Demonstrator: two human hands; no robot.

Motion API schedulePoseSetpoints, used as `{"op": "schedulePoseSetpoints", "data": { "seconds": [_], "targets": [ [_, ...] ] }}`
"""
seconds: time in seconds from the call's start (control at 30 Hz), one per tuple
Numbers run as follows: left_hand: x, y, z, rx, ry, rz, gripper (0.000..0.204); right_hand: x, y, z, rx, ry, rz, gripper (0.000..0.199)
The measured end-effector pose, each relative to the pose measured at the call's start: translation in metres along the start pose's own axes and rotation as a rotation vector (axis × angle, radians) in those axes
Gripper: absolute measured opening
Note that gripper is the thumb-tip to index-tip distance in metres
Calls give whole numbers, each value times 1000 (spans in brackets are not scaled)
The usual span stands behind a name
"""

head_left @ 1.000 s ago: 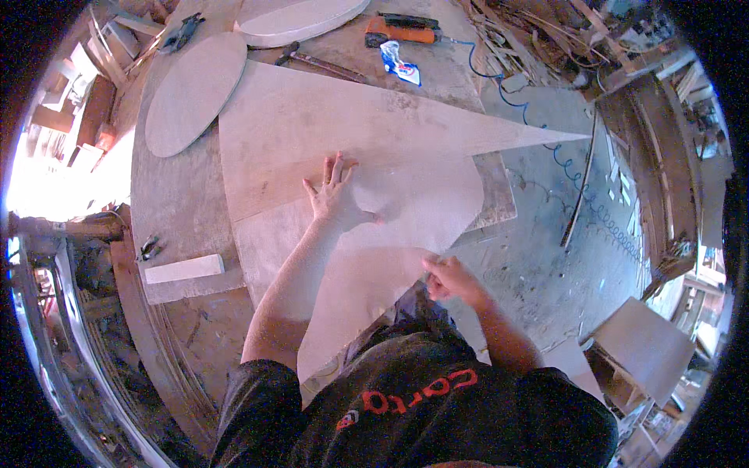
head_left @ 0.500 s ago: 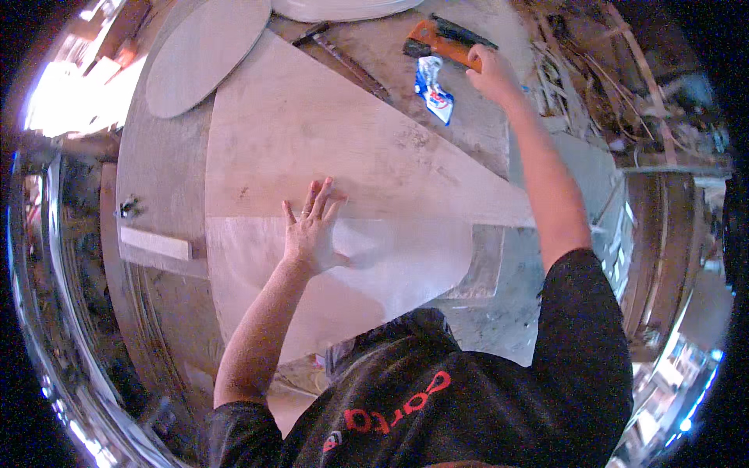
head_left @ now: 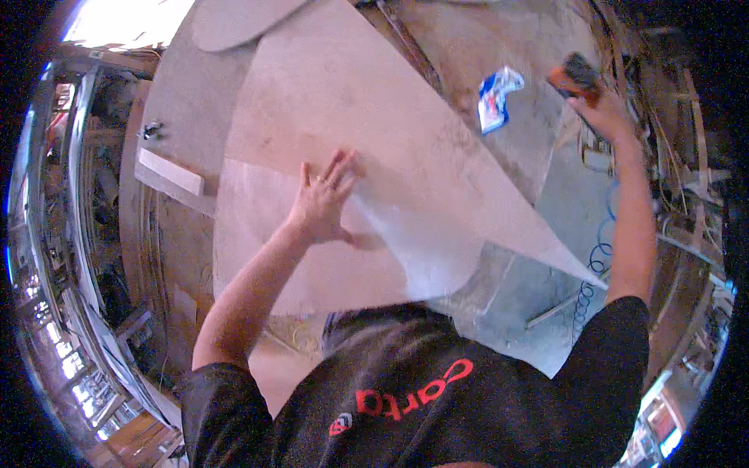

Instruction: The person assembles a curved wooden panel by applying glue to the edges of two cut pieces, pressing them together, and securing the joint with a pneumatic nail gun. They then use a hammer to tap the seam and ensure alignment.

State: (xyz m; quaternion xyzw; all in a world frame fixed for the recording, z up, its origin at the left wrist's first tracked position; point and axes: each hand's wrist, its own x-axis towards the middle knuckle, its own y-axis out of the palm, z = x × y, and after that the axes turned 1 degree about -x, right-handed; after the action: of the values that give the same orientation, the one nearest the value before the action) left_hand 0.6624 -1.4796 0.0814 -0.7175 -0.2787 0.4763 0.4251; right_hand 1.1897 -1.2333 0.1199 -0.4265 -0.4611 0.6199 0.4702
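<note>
My left hand (head_left: 324,201) lies flat with fingers spread on pale sheets of board, across or close to the seam between a long tapering sheet (head_left: 367,86) and a lighter sheet (head_left: 257,234) nearer to me. Out to the far right, my right hand (head_left: 608,117) is closed on an orange-and-black nail gun (head_left: 579,79); motion blurs its details. A crumpled blue-and-white packet (head_left: 496,101) rests on the worktable (head_left: 538,93), left of that tool. Beyond the tapering sheet's slanted edge lies a hammer (head_left: 409,47), its head out of view.
A rounded pale board (head_left: 242,23) overlaps the far left. A short whitish strip (head_left: 172,173) lies at the left. Blue coiled hose (head_left: 597,257) hangs at the right, beside the sheet's pointed tip. Offcuts and sticks crowd the far right.
My right hand and the nail gun have moved right, away from the packet. The whole view has shifted and turned, with the sheets now slanting. My left hand stays spread on the boards.
</note>
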Motion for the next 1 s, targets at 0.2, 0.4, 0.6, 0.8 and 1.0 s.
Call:
{"op": "schedulePoseSetpoints", "data": {
  "seconds": [0.2, 0.4, 0.6, 0.8, 1.0],
  "targets": [
    [-7, 16, 3, -11, -12, -56, 122, -187, -94, -79, -635, 378, 107, 55],
    [-11, 13, 3, 13, 0, -52, 119, -377, -145, -94, -358, 473, -29, 51],
    [-13, 17, 4, 43, -4, -64, 120, -414, -127, 67, 112, 670, -19, 54],
    [-10, 26, 10, 9, 33, -107, 124, -312, -46, 226, 487, 316, 247, 53],
    [-10, 34, 10, -7, 7, -131, 129, -249, 25, 270, 231, 36, 325, 39]
  ]
}}
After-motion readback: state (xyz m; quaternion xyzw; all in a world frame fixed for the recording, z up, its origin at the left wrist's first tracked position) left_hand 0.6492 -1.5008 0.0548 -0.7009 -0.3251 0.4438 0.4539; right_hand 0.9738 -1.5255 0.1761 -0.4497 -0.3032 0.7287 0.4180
